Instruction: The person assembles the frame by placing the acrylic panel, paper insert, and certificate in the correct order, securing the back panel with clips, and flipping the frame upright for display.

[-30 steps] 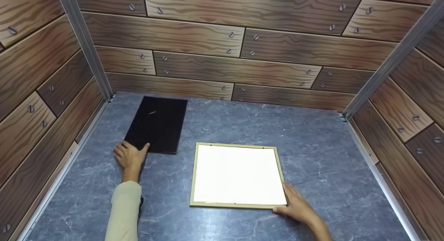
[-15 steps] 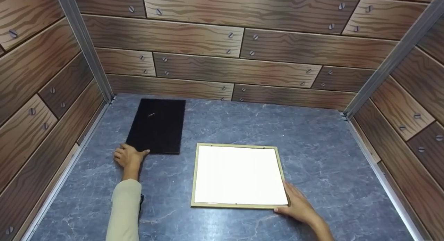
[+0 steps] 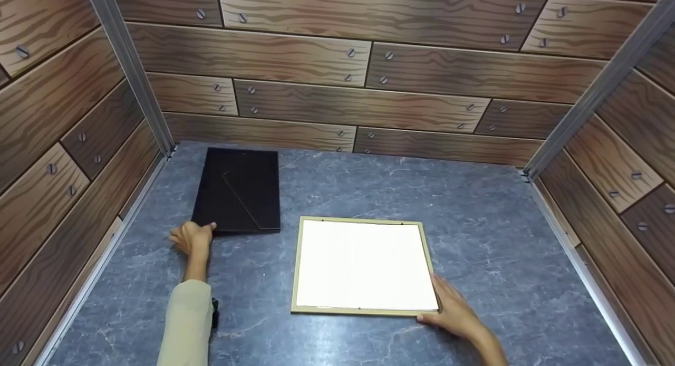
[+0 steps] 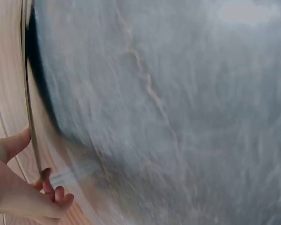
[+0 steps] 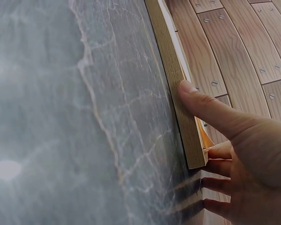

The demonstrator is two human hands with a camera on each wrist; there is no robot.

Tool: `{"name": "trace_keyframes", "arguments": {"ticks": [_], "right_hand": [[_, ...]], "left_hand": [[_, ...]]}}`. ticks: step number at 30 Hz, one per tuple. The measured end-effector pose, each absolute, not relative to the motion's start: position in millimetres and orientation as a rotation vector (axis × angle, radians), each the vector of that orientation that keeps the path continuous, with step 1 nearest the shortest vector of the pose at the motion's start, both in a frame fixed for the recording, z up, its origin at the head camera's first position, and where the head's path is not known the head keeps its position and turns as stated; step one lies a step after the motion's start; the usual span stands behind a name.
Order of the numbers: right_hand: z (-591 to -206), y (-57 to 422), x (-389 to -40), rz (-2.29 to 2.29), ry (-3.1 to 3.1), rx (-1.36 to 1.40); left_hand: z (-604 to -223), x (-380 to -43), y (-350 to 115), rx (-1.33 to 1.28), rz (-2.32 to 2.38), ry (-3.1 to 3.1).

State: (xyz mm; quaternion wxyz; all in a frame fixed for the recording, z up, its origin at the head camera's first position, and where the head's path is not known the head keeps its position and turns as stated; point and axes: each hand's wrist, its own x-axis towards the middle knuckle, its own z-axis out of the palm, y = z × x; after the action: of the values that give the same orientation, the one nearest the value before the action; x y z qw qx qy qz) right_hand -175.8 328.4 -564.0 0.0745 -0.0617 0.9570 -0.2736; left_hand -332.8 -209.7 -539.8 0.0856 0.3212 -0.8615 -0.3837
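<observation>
Black panel [image 3: 237,197] has slid a touch left since half a second ago, and its slanted line shows now. It's near the bench's [image 3: 490,223] back-left corner, left hand [image 3: 192,238] pinching its near-left corner, thumb on one face, fingers curled round the other, forearm reaching pretty straight forward. Right hand [image 3: 451,308] comes in at an angle, gripping the tan-framed white panel [image 3: 364,266] at its near-right corner, well off the bench's back edge.
</observation>
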Motion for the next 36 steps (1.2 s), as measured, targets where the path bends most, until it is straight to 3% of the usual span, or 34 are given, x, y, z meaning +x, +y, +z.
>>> {"name": "trace_keyframes", "arguments": {"ticks": [16,36], "right_hand": [[-562.8,329.1,-176.4,-0.823,2.863,-0.181],[-556.4,328.3,-181.8,-0.854,2.811,-0.131]], "left_hand": [[-546.5,-325.2,-193.9,0.522,-2.297,-1.452],[-531.6,-308.5,-189.5,0.466,-2.518,-1.097]]}}
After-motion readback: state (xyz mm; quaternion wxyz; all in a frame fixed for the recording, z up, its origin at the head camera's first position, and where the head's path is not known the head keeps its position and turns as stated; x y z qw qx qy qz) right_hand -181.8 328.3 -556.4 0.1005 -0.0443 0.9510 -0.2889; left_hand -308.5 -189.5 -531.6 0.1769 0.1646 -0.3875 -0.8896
